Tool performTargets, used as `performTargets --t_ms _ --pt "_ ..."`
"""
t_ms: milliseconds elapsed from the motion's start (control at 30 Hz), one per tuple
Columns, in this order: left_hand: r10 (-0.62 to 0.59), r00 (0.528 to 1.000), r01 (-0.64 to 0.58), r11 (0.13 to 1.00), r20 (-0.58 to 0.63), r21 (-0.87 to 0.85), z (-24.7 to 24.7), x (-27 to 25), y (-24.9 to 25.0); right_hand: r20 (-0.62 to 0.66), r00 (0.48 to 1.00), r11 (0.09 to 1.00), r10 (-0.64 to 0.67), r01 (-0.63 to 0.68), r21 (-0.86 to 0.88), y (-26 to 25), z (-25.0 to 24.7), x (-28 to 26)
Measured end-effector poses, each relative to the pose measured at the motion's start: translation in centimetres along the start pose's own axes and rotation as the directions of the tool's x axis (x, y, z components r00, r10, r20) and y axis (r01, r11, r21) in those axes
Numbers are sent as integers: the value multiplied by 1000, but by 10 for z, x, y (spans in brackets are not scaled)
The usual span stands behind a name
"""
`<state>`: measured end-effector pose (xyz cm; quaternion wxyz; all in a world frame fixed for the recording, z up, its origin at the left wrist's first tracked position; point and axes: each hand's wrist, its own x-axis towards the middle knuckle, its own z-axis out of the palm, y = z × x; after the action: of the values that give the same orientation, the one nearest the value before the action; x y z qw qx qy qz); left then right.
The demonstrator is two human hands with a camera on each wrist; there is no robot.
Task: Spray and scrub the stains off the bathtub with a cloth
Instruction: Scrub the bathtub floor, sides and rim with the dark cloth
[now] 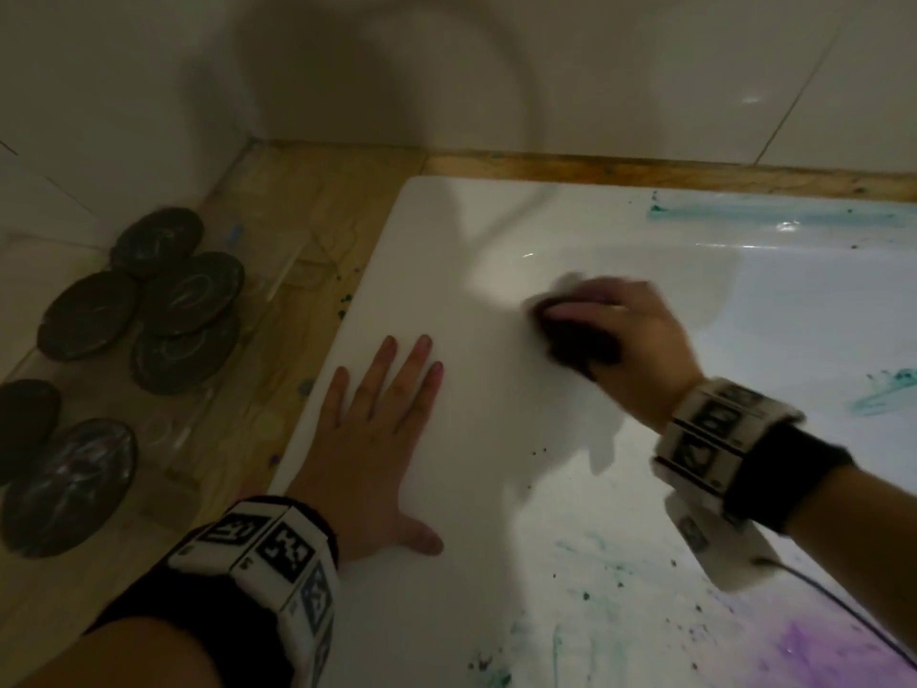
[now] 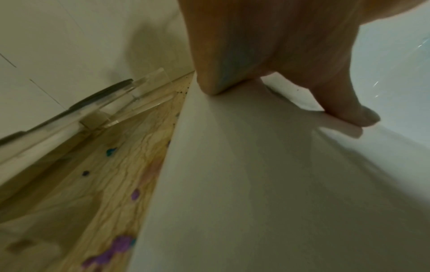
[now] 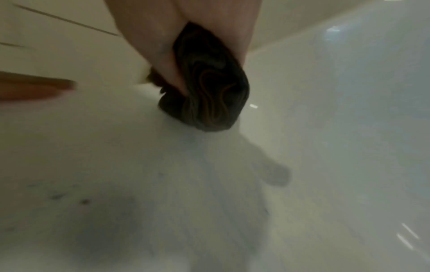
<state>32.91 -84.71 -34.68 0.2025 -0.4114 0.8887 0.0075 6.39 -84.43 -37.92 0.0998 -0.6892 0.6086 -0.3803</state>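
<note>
The white bathtub (image 1: 446, 230) fills the right of the head view. My left hand (image 1: 377, 429) lies flat on its broad rim (image 2: 232, 184), fingers straight and spread. My right hand (image 1: 615, 330) grips a bunched dark cloth (image 1: 575, 340) and presses it onto the tub's inner corner; the hand is blurred. In the right wrist view the cloth (image 3: 209, 88) sits wadded between thumb and fingers against the white surface. Teal stains (image 1: 744, 216) streak the far rim, a teal smear (image 1: 883, 394) marks the right, teal speckles (image 1: 595, 578) and a purple patch (image 1: 814, 648) lie near me.
Several dark round discs (image 1: 163, 300) lie on clear stands at the left, on a wooden surface (image 1: 288, 230) with paint spots (image 2: 121, 244). White tiled walls (image 1: 595, 67) rise behind the tub. A black cable (image 1: 843, 618) trails from my right wrist.
</note>
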Motion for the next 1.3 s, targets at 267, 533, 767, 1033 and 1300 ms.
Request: performTargets --t_ms 267,533,767,1033,1300 --pt "24 998 -29 994 -58 -101 -1 1 5 -18 953 953 302 -301 9 -11 53 -59" --pt "14 1000 -14 993 -4 -121 -5 0 5 530 841 961 -109 -48 273 -38 28 -169" --pt "-32 998 37 994 52 -107 -11 1 10 -239 862 892 447 -409 194 -23 29 -19" --pt "10 1000 -8 993 18 -121 -8 1 6 70 996 987 50 -60 152 -64 59 -74" --pt "-10 997 15 997 71 -78 -11 3 8 30 959 950 281 -283 130 -36 25 -95"
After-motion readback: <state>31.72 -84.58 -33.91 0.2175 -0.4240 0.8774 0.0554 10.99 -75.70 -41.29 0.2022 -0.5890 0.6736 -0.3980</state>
